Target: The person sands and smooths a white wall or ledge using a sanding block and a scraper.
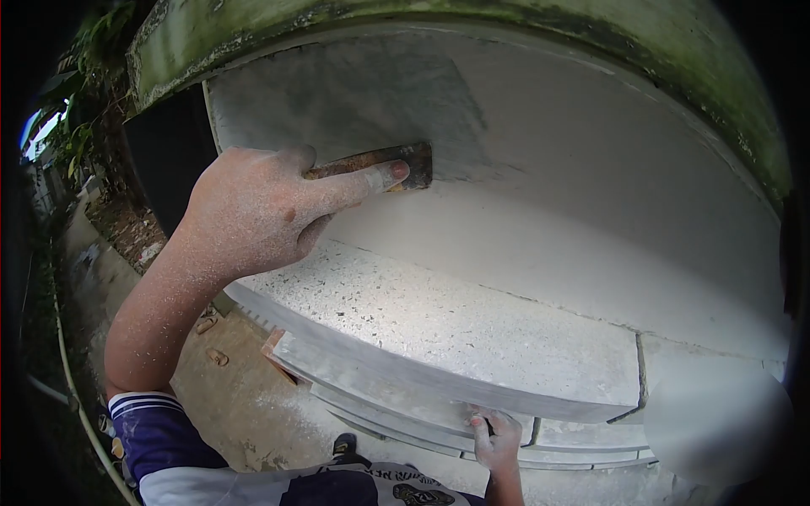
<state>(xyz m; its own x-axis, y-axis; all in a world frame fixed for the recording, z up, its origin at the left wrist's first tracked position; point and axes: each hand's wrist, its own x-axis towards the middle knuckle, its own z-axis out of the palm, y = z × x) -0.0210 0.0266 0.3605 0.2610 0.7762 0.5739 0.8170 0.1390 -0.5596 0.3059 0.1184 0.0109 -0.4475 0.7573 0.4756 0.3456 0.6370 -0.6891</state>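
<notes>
My left hand [261, 211], dusted with white powder, is raised against a white plastered wall [591, 194]. It grips a rusty flat scraper [405, 157], with the index finger stretched along the blade and the blade pressed to the wall. The patch of wall above the blade looks grey and scraped. Lower down, my right hand [496, 440] clasps the front edge of a speckled white ledge [439, 320] that juts out from the wall.
A moss-stained concrete cap [591, 25] runs over the wall top. Below the ledge are stepped mouldings [405, 417]. Dusty ground [236, 396] far below holds a pair of sandals [211, 337]. Plants [76, 101] and a thin hose [72, 388] are at the left.
</notes>
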